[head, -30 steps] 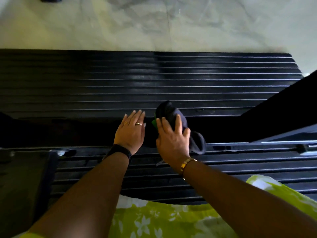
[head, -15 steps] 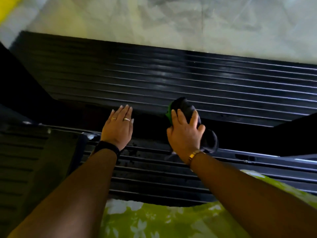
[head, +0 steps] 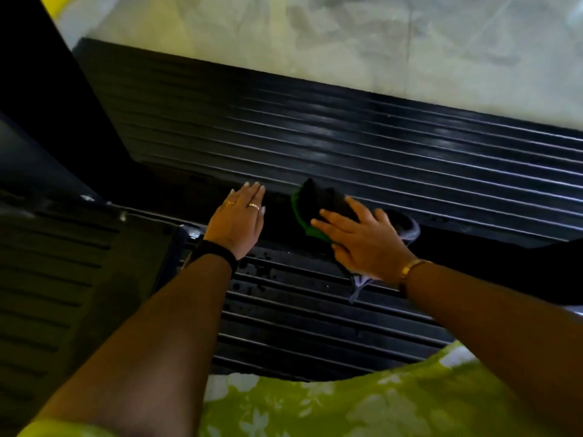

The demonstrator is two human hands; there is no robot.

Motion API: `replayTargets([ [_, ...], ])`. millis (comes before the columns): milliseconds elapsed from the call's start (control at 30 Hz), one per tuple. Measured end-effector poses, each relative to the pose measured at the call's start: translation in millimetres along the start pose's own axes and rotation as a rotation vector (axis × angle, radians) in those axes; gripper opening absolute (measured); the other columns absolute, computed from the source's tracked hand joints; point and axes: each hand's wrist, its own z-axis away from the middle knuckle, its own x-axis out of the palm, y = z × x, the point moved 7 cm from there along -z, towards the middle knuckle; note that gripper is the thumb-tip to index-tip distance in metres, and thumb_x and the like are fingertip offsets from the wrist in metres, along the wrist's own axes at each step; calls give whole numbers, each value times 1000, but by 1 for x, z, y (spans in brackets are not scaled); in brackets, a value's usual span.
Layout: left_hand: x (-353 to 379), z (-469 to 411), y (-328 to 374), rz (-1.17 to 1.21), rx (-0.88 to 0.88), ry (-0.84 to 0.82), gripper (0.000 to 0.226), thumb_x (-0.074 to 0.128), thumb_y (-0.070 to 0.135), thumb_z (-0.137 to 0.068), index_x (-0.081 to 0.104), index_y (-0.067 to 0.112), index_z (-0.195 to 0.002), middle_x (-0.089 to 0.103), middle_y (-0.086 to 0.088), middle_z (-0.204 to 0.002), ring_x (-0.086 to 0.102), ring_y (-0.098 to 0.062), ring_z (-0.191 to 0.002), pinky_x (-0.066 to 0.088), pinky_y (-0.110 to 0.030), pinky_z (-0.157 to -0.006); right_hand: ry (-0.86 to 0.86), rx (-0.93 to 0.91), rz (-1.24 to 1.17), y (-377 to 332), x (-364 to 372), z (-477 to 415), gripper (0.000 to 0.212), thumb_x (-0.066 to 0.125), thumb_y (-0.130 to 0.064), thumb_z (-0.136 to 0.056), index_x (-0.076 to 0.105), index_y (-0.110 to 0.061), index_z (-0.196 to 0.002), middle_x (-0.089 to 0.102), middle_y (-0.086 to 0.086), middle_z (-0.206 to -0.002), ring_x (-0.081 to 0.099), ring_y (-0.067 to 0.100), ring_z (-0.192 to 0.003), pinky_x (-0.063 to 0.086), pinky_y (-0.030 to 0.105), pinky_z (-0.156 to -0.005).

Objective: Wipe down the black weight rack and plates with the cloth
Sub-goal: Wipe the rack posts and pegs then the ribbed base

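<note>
The black weight rack (head: 315, 143) fills the middle of the head view, with stacked ribbed plates running left to right. A second set of ribbed plates (head: 315, 316) lies nearer me. My right hand (head: 362, 238) presses a dark cloth with a green edge (head: 318, 203) onto the ledge between the two stacks, fingers spread flat over it. A pale end of the cloth hangs out below my wrist. My left hand (head: 238, 220) rests flat on the same ledge just left of the cloth, fingers straight, holding nothing.
A dark upright frame piece (head: 63, 105) rises at the left. A black slotted panel (head: 63, 279) lies at the lower left. Pale marble floor (head: 347, 42) lies beyond the rack. Dark specks dot the plates below my left wrist. My green floral clothing (head: 347, 405) fills the bottom.
My right hand has slid the cloth leftward along the ledge, closer to my left hand. The view has swung left and tilted; my left hand stays flat on the ledge.
</note>
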Motion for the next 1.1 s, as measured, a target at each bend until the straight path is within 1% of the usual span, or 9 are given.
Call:
replayTargets([
  [167, 2, 14, -6, -38, -21, -17, 43, 46, 12, -100, 45, -3, -140, 45, -17, -146, 37, -34, -139, 23, -45, -116, -88, 480, -184, -20, -9, -45, 57, 35, -41, -98, 23, -30, -152, 28, -5, -157, 16, 43, -142, 31, 57, -100],
  [300, -1, 17, -14, -38, -56, -16, 46, 44, 18, -102, 40, 3, -145, 38, -13, -152, 28, -30, -144, 16, -43, -118, -84, 257, -88, -66, -17, -62, 63, 38, -43, -99, 13, -26, -155, 20, -3, -160, 8, 44, -144, 31, 57, -102],
  [400, 1, 19, -13, -10, -82, -25, 51, 45, 20, -101, 34, 8, -149, 31, -9, -156, 20, -28, -147, 11, -43, -119, -75, 63, 56, -71, -11, -34, 64, 52, -47, -87, 39, -27, -147, 46, -3, -147, 38, 44, -134, 47, 52, -83],
  [500, 1, 18, -13, -13, -90, -45, 53, 41, 22, -102, 28, 12, -152, 25, -5, -159, 13, -24, -149, 6, -41, -120, -34, -130, 106, -41, -2, -6, 57, 41, -45, -86, 51, -27, -140, 55, -2, -139, 51, 44, -123, 49, 48, -72],
  [667, 0, 18, -21, -39, -85, -67, 53, 36, 25, -103, 22, 16, -154, 18, -2, -161, 8, -21, -150, 3, -37, -120, -49, 129, -35, -7, -9, -20, 56, 35, -40, -88, 51, -25, -139, 54, 1, -139, 49, 50, -120, 51, 56, -74],
  [767, -4, 26, -30, -18, -131, -57, 52, 36, 22, -103, 23, 14, -153, 19, -3, -161, 9, -21, -150, 4, -37, -120, -82, 319, -92, -26, -12, -56, 58, 39, -35, -99, 21, -27, -153, 16, -3, -160, 17, 46, -140, 34, 57, -101],
  [833, -7, 34, -37, -25, -159, -62, 52, 36, 22, -104, 22, 14, -154, 18, -3, -161, 9, -21, -150, 4, -37, -120, -53, 264, -148, -52, -21, -80, 60, 44, -29, -98, 21, -24, -153, 10, 0, -160, 10, 44, -143, 29, 55, -105],
  [1000, -17, 50, -62, -45, -285, -10, 54, 33, 25, -105, 17, 10, -154, 17, -8, -161, 8, -23, -150, 3, -35, -120, 37, -65, -241, -89, -27, -93, 50, 71, -19, -80, 57, -9, -127, 49, 18, -138, 37, 50, -132, 45, 58, -85],
  [1100, -25, 61, -84, -51, -402, 36, 54, 32, 26, -105, 17, 8, -154, 15, -11, -161, 8, -24, -150, 4, -37, -120, 42, -198, -186, -70, -16, -80, 46, 58, -35, -86, 60, -15, -127, 51, 15, -138, 41, 46, -132, 46, 60, -86],
])
